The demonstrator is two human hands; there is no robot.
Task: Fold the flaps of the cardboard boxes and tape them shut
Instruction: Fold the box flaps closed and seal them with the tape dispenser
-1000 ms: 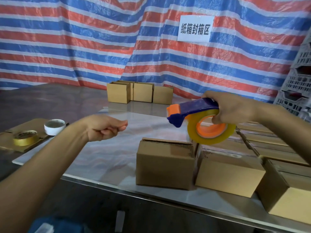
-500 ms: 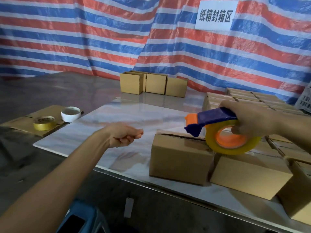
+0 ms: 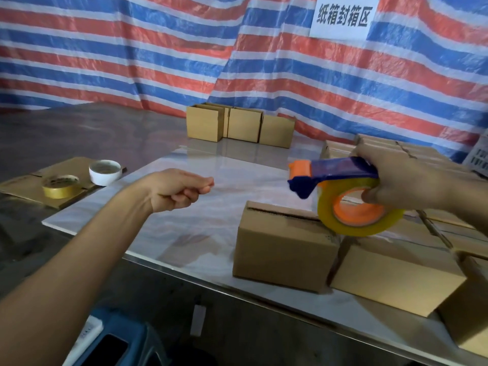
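The right hand [image 3: 396, 180] grips a blue-and-orange tape dispenser [image 3: 335, 173], whose yellowish roll [image 3: 356, 225] is at the top right edge of a brown cardboard box [image 3: 285, 247]. The left hand [image 3: 179, 190] hangs apart over the counter [image 3: 211, 233], fingers curled, with nothing visible in them. The box's flaps are folded, leaving a dark seam. It stands near the marbled counter's front edge, and a striped tarp [image 3: 158, 62] hangs behind.

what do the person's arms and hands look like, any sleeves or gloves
Both forearms are bare to the frame edge, no sleeves showing. The left hand and right hand wear no gloves; no watch, ring or wristband is visible.
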